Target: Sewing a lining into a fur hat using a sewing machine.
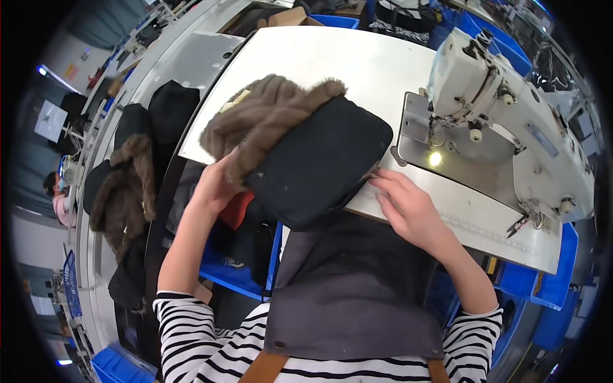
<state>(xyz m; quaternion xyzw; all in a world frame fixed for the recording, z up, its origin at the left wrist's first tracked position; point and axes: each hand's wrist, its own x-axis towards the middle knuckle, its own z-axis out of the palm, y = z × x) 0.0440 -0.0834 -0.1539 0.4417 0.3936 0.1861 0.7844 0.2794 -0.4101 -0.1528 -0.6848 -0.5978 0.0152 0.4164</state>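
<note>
A black fabric hat with brown fur flaps is held up over the near edge of the white sewing table. The flat black panel faces up, and the fur is bunched on its far left side. My left hand grips the hat at its left end, with the fingers partly hidden under the fur. At the right edge of the black panel, my right hand pinches the fabric between thumb and fingers. A small pale label shows on the fur.
A white sewing machine stands to the right, its lamp lighting the metal plate. Small thread snips lie near its base. More black hats with brown fur are piled on the left. A blue bin sits below the table edge.
</note>
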